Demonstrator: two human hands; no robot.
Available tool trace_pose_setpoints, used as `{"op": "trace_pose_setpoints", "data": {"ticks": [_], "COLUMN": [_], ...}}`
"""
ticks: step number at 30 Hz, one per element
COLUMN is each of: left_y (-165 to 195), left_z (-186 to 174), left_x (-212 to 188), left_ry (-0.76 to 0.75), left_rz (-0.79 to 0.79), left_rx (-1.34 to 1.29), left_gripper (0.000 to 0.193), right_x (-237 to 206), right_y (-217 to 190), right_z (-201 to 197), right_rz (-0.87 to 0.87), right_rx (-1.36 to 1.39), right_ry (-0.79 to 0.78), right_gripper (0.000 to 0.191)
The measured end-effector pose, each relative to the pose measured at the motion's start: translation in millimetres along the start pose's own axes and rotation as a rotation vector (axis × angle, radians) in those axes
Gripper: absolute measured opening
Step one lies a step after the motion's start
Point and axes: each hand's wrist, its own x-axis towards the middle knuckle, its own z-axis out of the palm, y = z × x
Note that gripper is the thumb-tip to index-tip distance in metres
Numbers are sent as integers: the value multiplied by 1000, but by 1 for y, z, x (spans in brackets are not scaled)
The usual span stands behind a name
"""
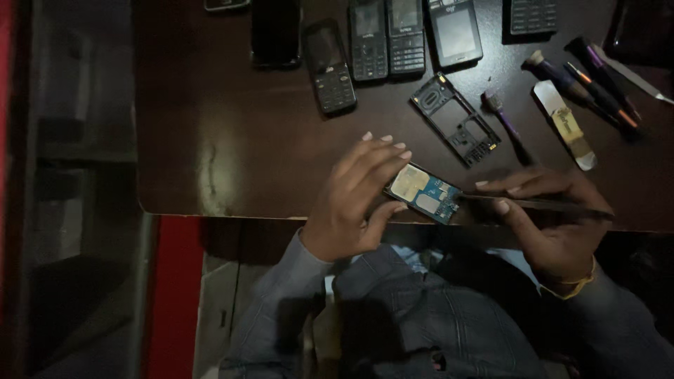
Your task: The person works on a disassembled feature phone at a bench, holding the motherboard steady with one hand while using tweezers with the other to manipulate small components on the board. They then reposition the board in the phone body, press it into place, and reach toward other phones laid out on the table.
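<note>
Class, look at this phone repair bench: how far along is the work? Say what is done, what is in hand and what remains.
Done: one phone is apart; its empty black frame lies on the table. In hand: the left hand holds the blue circuit board at the table edge, while the right hand puts a thin tool to its end. Left: board and frame are still apart, and several phones lie behind.

bare tabletop [232,140] open at left, phones [368,42] and tools [583,84] crowding beyond
</note>
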Motion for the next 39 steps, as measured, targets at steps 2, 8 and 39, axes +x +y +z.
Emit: {"op": "trace_pose_setpoints", "data": {"ticks": [2, 8, 39], "left_y": [5, 25, 42], "left_z": [1, 4, -10], "left_x": [2, 9, -3], "left_ry": [-33, -124, 78], "left_rz": [5, 20, -127], "left_rx": [58, 266, 59], "left_gripper": [67, 71, 25], "right_x": [-3, -4, -4], "right_y": [-5, -10, -14], "right_z": [-1, -9, -12], "right_rz": [8, -60, -124], "right_rx": [-15, -70, -120], "right_ry": [43, 93, 159], "right_gripper": [19, 19, 16]}}
